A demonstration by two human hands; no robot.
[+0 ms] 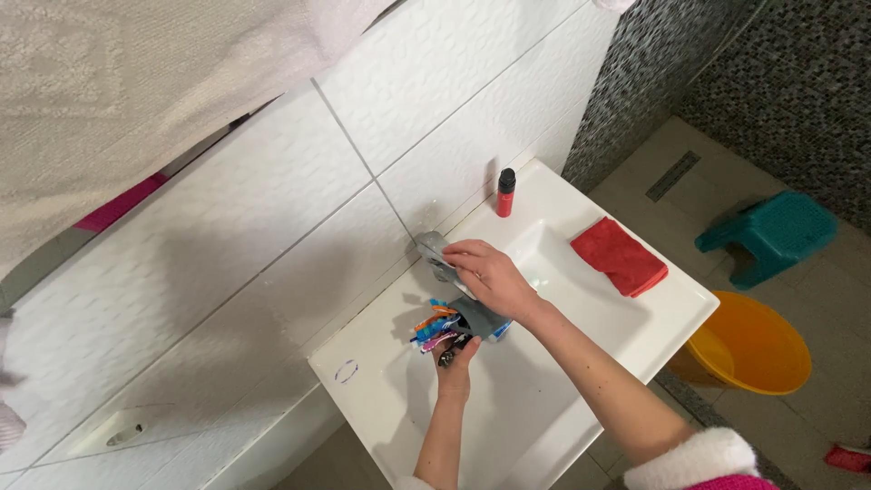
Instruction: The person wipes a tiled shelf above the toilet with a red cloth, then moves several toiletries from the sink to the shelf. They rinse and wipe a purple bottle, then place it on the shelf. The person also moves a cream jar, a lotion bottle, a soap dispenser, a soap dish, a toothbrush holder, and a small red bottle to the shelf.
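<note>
At the back of the white sink (581, 363), the left hand (454, 363) gripped a bunch of toothbrushes (434, 328) in a grey cup (479, 318); the right hand (490, 277) closed over the tap (434, 249). Best kept upright, grip low. Red cloth (619, 257) and red bottle (505, 193) sat apart.

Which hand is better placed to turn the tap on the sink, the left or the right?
The right hand, probably. It already lies on the grey tap at the back of the white sink. The left hand is busy: it holds a grey cup with colourful toothbrushes over the basin.
</note>
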